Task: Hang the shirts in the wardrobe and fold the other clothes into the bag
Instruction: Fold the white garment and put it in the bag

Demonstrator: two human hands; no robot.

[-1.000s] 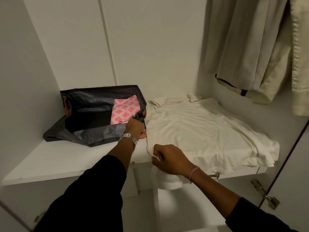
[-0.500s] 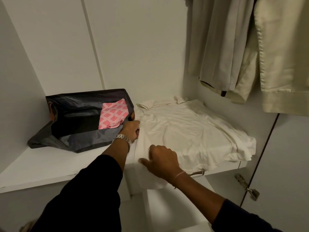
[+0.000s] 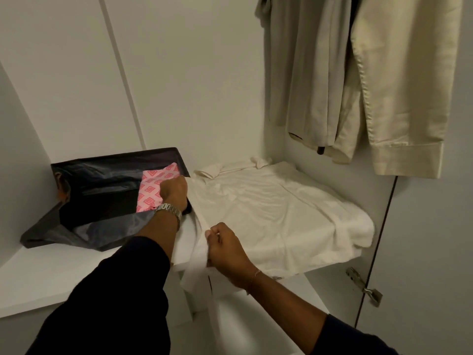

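Note:
A cream garment [image 3: 276,213] lies spread on the white wardrobe shelf [image 3: 51,275], one corner drooping over the front edge. My right hand [image 3: 225,248] pinches that near left corner at the shelf's edge. My left hand [image 3: 174,192], with a metal watch on the wrist, grips the garment's left edge farther back, beside the rim of a dark open bag [image 3: 84,216]. Inside the bag rests a folded pink patterned cloth [image 3: 151,192]. Beige and cream shirts [image 3: 358,80] hang at the upper right.
The bag takes up the shelf's left half, against the white back wall [image 3: 179,73]. A lower white shelf [image 3: 256,319] shows beneath. A wardrobe door [image 3: 432,252] with a metal hinge [image 3: 363,285] stands at the right.
My left hand has slid back along the garment's left edge toward the bag's rim. My right hand has closed on the near corner and pulled it up and leftward. The camera has moved closer.

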